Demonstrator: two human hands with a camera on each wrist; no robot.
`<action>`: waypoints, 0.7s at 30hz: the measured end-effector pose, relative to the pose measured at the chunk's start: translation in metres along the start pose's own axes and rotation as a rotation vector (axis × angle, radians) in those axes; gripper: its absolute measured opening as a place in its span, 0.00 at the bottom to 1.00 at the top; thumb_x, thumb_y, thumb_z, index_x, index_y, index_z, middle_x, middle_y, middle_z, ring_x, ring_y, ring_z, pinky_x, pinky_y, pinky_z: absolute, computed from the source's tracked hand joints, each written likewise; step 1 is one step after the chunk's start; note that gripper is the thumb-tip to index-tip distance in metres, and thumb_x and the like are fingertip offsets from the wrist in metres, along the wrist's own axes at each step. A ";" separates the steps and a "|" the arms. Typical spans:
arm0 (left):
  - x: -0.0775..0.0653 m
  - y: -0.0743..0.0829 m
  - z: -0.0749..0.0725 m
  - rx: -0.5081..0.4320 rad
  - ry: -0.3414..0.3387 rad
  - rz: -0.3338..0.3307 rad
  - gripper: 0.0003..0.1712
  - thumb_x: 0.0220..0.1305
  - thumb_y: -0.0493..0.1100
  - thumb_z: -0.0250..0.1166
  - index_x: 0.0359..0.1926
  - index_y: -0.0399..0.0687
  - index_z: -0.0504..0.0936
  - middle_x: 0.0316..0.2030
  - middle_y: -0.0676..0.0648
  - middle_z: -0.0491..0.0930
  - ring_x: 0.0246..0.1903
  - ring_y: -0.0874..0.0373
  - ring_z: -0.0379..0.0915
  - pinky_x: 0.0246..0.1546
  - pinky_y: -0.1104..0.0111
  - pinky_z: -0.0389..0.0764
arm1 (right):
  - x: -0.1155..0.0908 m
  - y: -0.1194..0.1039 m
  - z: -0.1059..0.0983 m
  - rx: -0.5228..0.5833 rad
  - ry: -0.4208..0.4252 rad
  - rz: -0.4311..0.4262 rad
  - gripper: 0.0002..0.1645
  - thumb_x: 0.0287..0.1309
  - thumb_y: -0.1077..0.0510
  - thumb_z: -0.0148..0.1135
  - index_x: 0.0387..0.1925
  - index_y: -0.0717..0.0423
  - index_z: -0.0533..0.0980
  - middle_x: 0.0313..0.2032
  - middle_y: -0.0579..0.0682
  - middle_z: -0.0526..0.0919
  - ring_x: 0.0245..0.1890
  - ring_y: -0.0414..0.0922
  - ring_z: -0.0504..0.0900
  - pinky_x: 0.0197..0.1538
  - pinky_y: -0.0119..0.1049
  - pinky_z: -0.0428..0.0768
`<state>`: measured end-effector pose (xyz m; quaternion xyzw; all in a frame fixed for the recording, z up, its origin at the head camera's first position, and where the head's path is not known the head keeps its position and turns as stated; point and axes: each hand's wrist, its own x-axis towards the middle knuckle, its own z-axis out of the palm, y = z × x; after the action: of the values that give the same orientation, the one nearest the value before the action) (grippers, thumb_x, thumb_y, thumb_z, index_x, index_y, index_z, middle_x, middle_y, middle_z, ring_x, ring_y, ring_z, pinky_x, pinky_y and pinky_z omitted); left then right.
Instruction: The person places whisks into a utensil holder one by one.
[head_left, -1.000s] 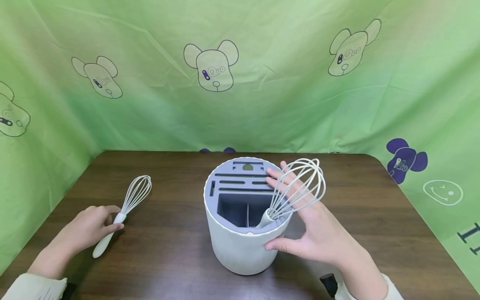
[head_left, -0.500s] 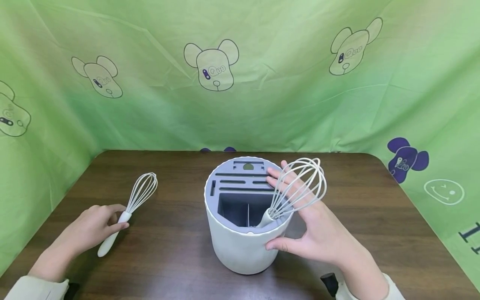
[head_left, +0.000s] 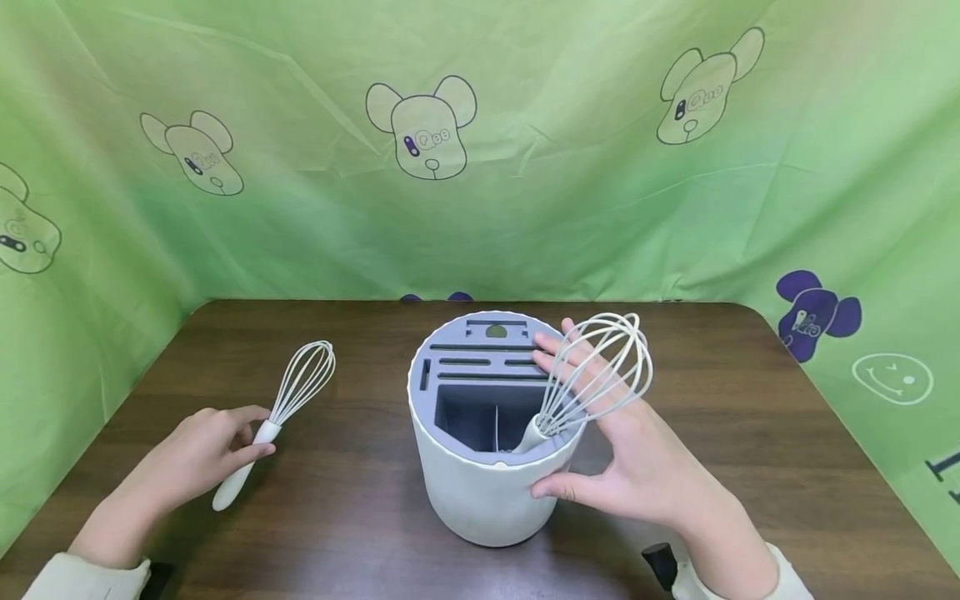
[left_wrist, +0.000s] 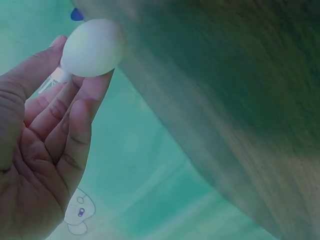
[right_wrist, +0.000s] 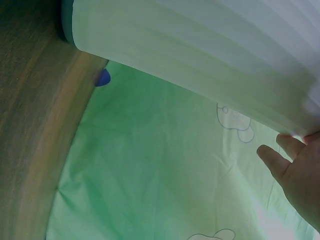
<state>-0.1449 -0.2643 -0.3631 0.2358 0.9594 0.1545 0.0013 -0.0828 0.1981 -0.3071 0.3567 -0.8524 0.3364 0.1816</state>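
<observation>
In the head view my left hand [head_left: 206,454] pinches a small whisk [head_left: 266,432] near the top of its white handle, thumb against fingers. Its wire loops tilt up and to the right. In the left wrist view the rounded handle end [left_wrist: 94,47] faces the camera. A round, off-white utensil holder [head_left: 480,500] with a grey slotted top stands upright on the table. My right hand [head_left: 633,467] rests against its right side, thumb on the front wall and spread fingers reaching onto the top edge. A larger whisk [head_left: 532,435] leans handle-down in the holder's open compartment, its loops overlapping the right fingers.
The dark wooden table [head_left: 352,517] reaches back to a green printed cloth [head_left: 315,242], which hangs behind and along both sides. The holder's top has a divided open compartment [head_left: 467,417] at the front and several narrow slots behind it.
My left hand has moved to the right with the small whisk, toward the holder. My right hand, the holder and the larger whisk have stayed in place.
</observation>
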 end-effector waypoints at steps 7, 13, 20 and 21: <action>0.005 0.007 -0.004 -0.010 0.020 0.012 0.19 0.58 0.44 0.73 0.48 0.40 0.82 0.20 0.66 0.78 0.21 0.77 0.67 0.25 0.73 0.72 | 0.001 0.001 0.000 -0.001 0.003 -0.006 0.63 0.41 0.31 0.76 0.72 0.58 0.62 0.75 0.54 0.60 0.79 0.53 0.46 0.78 0.31 0.47; 0.005 0.014 -0.004 -0.017 0.050 0.047 0.19 0.57 0.43 0.73 0.48 0.40 0.82 0.20 0.65 0.79 0.21 0.78 0.67 0.25 0.73 0.72 | 0.000 0.001 0.000 0.012 0.004 -0.005 0.63 0.41 0.32 0.76 0.72 0.59 0.62 0.75 0.54 0.60 0.79 0.54 0.46 0.78 0.32 0.46; 0.005 0.018 -0.004 -0.014 0.079 0.064 0.18 0.57 0.43 0.73 0.48 0.42 0.82 0.22 0.66 0.79 0.21 0.78 0.66 0.25 0.73 0.72 | 0.000 0.001 0.000 0.008 -0.003 0.000 0.64 0.40 0.32 0.77 0.72 0.58 0.62 0.75 0.54 0.59 0.79 0.53 0.45 0.79 0.32 0.45; 0.005 0.018 -0.004 -0.015 0.083 0.066 0.18 0.57 0.43 0.73 0.48 0.42 0.82 0.22 0.66 0.80 0.21 0.78 0.67 0.25 0.73 0.73 | 0.000 0.001 0.000 0.007 -0.003 0.000 0.64 0.40 0.32 0.77 0.72 0.58 0.62 0.75 0.54 0.59 0.80 0.53 0.45 0.79 0.32 0.45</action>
<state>-0.1410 -0.2480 -0.3533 0.2607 0.9492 0.1713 -0.0416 -0.0835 0.1986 -0.3081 0.3579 -0.8515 0.3387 0.1793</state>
